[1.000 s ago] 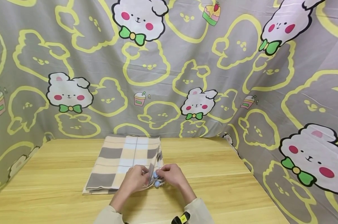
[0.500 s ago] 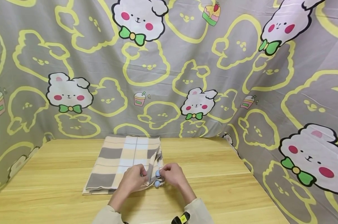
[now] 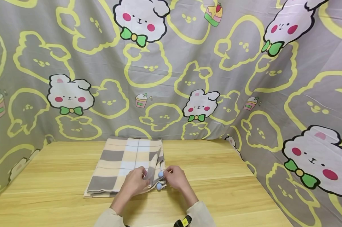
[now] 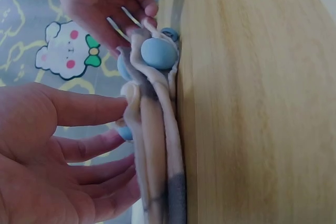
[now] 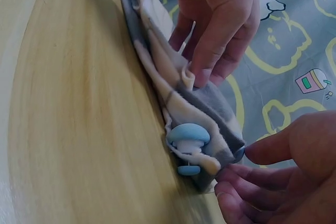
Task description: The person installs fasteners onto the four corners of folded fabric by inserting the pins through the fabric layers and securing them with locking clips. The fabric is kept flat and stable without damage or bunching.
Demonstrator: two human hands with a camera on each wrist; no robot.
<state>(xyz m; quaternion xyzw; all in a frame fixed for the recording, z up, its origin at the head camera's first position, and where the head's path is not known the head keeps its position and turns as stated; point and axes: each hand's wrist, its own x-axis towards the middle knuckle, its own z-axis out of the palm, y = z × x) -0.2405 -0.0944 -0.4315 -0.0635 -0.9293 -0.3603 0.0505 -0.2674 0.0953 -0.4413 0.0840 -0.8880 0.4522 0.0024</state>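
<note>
A folded plaid blanket (image 3: 136,154) in beige, grey and white lies on the table, its right edge lifted and wrinkled. My left hand (image 3: 135,180) pinches the upper layer near the front right corner; in the left wrist view the thumb presses a small roll of cloth (image 4: 131,94). My right hand (image 3: 175,177) pinches a blue round-headed quilt clip (image 3: 161,174) at the blanket's edge, partly hidden by the fingers. A second quilt clip (image 3: 159,186) sits just in front, its mushroom head (image 5: 188,134) and small disc (image 5: 189,170) on either side of the cloth.
The wooden table (image 3: 210,189) extends around the blanket. A grey curtain (image 3: 165,94) with cartoon bunnies hangs at the back and both sides. A black and yellow device (image 3: 183,221) sits at the right sleeve's cuff.
My right hand and the quilt clip have shifted slightly right and away from the left hand. The blanket's upper layer at the right edge has folded back more.
</note>
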